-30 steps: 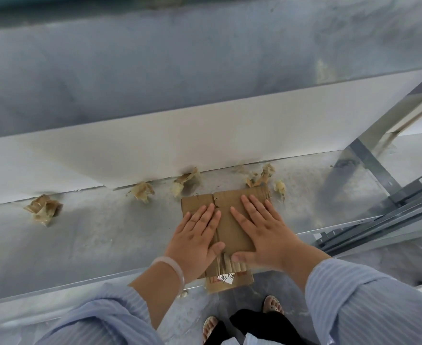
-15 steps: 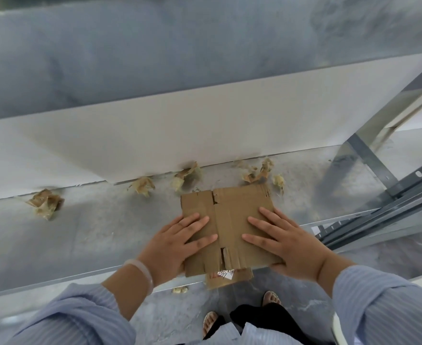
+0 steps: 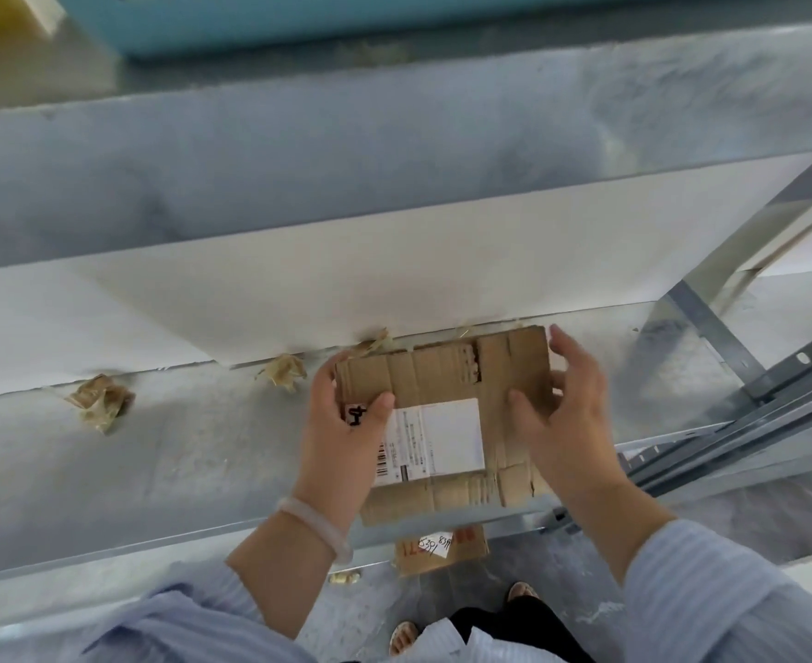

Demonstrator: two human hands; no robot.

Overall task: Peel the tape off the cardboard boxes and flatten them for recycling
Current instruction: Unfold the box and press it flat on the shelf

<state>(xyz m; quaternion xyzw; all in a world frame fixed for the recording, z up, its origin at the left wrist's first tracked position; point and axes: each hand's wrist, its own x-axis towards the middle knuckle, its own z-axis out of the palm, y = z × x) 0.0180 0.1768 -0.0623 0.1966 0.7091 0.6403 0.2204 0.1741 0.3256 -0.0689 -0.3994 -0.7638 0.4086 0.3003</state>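
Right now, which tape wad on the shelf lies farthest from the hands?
The leftmost wad, lying alone; the two others visible sit near the left hand.

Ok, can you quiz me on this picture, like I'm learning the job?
1. True or false: the white label on the flattened cardboard faces up.
2. Which wrist wears the pale bracelet? A: left. B: right.
3. Fill in: the left hand grips the cardboard's edge with its ___ lying on top, beside the label.

Key: 1 true; 2 A; 3 thumb.
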